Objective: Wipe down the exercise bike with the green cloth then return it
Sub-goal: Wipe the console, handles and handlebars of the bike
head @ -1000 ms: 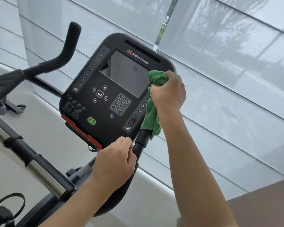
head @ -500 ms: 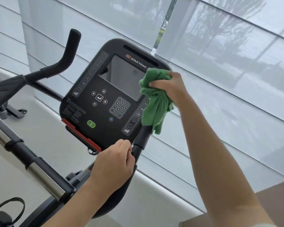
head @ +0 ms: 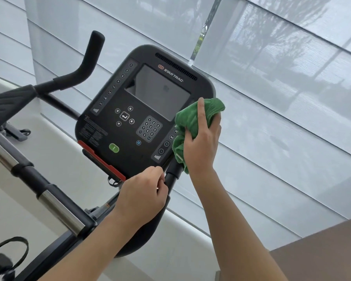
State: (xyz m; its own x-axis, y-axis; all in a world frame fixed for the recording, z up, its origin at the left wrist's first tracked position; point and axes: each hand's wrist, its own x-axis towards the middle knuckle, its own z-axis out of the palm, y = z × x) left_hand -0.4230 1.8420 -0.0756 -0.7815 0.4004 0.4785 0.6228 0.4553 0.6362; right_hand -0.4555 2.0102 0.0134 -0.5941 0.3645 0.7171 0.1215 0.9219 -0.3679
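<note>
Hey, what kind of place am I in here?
Probably a gym or fitness room: a Star Trac bike console, black handlebars, and a large shaded window behind. The right hand holds a cloth against the console.

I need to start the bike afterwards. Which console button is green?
The oval button near the console's lower edge, above the red strip. The others are dark with white symbols, except a small blue fan button.
</note>
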